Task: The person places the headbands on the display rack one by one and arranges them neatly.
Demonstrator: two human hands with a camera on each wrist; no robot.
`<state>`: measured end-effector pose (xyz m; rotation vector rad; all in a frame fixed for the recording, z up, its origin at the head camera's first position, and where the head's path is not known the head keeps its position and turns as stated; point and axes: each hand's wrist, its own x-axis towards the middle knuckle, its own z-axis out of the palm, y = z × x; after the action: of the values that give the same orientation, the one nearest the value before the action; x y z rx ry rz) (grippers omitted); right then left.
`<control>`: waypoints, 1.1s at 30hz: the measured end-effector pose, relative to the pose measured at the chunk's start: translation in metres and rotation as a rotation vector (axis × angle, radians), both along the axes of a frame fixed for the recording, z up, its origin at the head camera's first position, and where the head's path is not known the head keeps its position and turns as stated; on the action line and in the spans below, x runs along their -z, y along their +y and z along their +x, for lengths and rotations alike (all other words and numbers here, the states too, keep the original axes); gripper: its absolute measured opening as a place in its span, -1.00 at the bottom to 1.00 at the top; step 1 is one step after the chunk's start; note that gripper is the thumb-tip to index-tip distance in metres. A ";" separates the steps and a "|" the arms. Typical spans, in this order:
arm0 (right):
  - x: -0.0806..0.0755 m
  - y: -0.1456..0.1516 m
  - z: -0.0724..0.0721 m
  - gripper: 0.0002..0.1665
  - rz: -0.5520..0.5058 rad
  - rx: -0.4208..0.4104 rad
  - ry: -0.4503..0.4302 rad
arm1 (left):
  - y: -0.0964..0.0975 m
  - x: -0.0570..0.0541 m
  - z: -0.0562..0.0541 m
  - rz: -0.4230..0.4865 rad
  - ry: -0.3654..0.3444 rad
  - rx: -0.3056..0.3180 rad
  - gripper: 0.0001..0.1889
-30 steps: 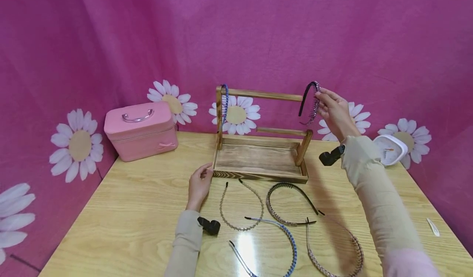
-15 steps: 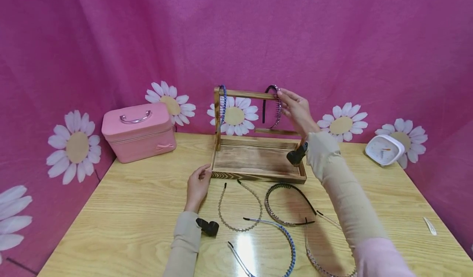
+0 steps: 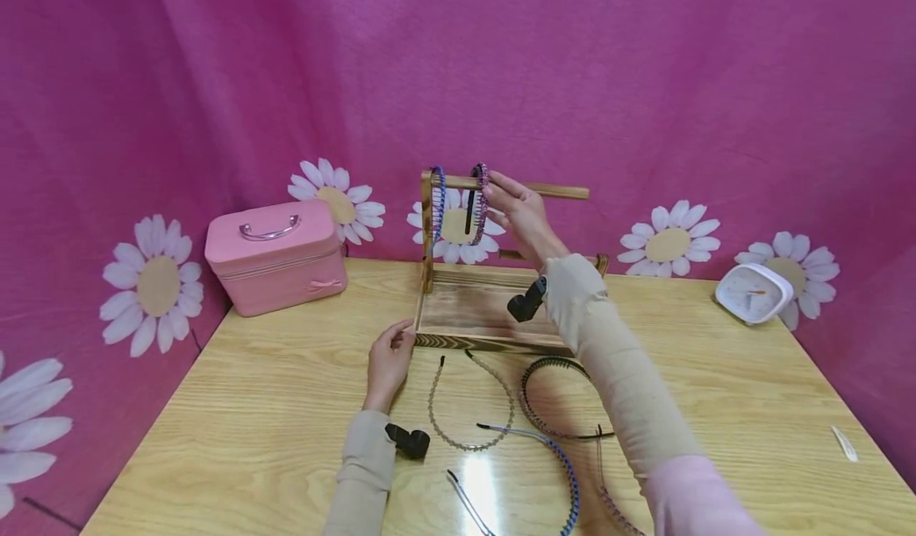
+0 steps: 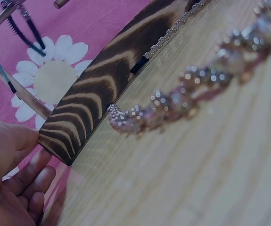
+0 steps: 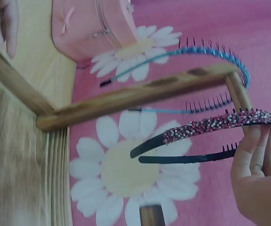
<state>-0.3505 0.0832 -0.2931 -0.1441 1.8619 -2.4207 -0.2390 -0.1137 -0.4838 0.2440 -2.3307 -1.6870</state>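
Note:
My right hand (image 3: 525, 218) pinches a black toothed headband (image 5: 220, 121) covered in pink and silver beads. The band loops around the upper bar of a wooden rack (image 3: 558, 191), left of its middle. A blue beaded headband (image 3: 439, 202) hangs on the same bar, close to the left post (image 5: 144, 94). Down at the rack's front left corner, my left hand (image 3: 390, 361) grips the tray edge (image 4: 69, 127), thumb on the corner and fingers curled beneath. The right forearm covers part of the tray and of the headbands on the table.
In front of the rack lie a silver beaded headband (image 3: 468, 446), a dark toothed one (image 3: 525, 397), a blue one (image 3: 568, 472) and a pinkish one (image 3: 615, 510). A pink case (image 3: 279, 262) stands left, a white clock (image 3: 754, 293) right. A white hair clip (image 3: 844, 444) lies far right.
My right hand has carried the pink beaded headband leftward, from beyond the bar's free right end to near the blue headband. The left hand has stayed at the rack's corner.

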 end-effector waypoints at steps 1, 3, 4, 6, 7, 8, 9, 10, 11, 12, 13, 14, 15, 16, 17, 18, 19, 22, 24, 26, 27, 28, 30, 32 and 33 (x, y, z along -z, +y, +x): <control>0.000 -0.003 0.000 -0.43 -0.008 -0.009 -0.002 | 0.000 0.000 0.000 -0.003 0.000 0.000 -0.71; -0.001 -0.009 0.001 -0.42 -0.019 -0.019 -0.002 | 0.000 0.000 0.000 -0.001 0.000 0.001 -0.71; -0.001 -0.011 0.001 -0.42 -0.021 -0.022 -0.004 | 0.000 0.000 0.000 0.004 -0.001 0.000 -0.71; -0.002 -0.015 0.002 -0.42 -0.024 -0.022 -0.009 | 0.001 0.000 0.000 0.007 -0.001 0.000 -0.71; -0.002 -0.017 0.002 -0.42 -0.029 -0.022 -0.011 | 0.001 0.000 0.000 0.006 -0.002 0.000 -0.71; -0.002 -0.019 0.002 -0.42 -0.033 -0.022 -0.010 | 0.001 -0.001 0.000 0.008 -0.002 0.000 -0.71; -0.002 -0.020 0.002 -0.42 -0.037 -0.027 -0.009 | 0.002 -0.001 0.000 0.006 -0.001 -0.001 -0.71; -0.002 -0.021 0.002 -0.41 -0.042 -0.032 -0.006 | 0.002 -0.001 0.000 0.007 0.000 -0.001 -0.71; -0.003 -0.023 0.002 -0.41 -0.051 -0.040 -0.002 | 0.002 0.000 0.000 0.005 0.002 -0.001 -0.71; -0.003 -0.024 0.001 -0.41 -0.053 -0.047 0.004 | 0.002 0.000 0.000 0.005 0.003 -0.001 -0.71; -0.003 -0.025 0.001 -0.41 -0.057 -0.051 0.006 | 0.002 0.000 -0.001 0.006 0.006 -0.002 -0.71; -0.003 -0.026 0.001 -0.40 -0.058 -0.055 0.006 | 0.003 0.000 -0.001 0.008 0.009 -0.003 -0.72; -0.003 -0.027 0.001 -0.40 -0.057 -0.054 0.006 | 0.003 0.001 0.000 0.008 0.008 -0.004 -0.72; -0.002 -0.028 0.000 -0.40 -0.060 -0.051 -0.001 | 0.003 0.001 0.000 0.011 0.010 -0.003 -0.72; -0.001 -0.029 0.000 -0.40 -0.063 -0.047 -0.008 | 0.004 0.002 0.000 0.014 0.009 -0.003 -0.72; 0.000 -0.030 0.000 -0.41 -0.061 -0.042 -0.016 | 0.004 0.002 0.001 0.015 0.009 -0.002 -0.72; 0.001 -0.031 -0.001 -0.41 -0.066 -0.037 -0.024 | 0.005 0.003 0.001 0.017 0.008 -0.003 -0.72; 0.004 -0.033 -0.002 -0.41 -0.074 -0.036 -0.038 | 0.005 0.003 0.002 0.021 0.008 -0.008 -0.73; 0.006 -0.035 -0.002 -0.42 -0.072 -0.043 -0.037 | 0.005 0.004 0.001 0.020 0.013 -0.011 -0.73; 0.007 -0.037 -0.002 -0.42 -0.066 -0.047 -0.034 | 0.005 0.003 0.001 0.022 0.020 -0.012 -0.73; 0.008 -0.037 -0.002 -0.42 -0.061 -0.050 -0.030 | 0.005 0.003 0.001 0.021 0.024 -0.011 -0.73; 0.008 -0.038 -0.002 -0.43 -0.059 -0.054 -0.027 | 0.005 0.003 0.000 0.019 0.026 -0.011 -0.73; 0.010 -0.037 -0.001 -0.44 -0.047 -0.061 -0.019 | 0.003 0.002 0.000 0.017 0.031 -0.015 -0.73; 0.012 -0.036 0.001 -0.44 -0.036 -0.072 -0.012 | 0.002 0.002 -0.001 0.014 0.034 -0.021 -0.73; 0.013 -0.035 0.002 -0.43 -0.028 -0.081 -0.008 | 0.001 0.001 -0.001 0.013 0.034 -0.023 -0.73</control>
<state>-0.3484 0.0482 -0.3063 -0.2067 1.7833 -2.3904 -0.2400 -0.1127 -0.4849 0.2421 -2.2849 -1.6824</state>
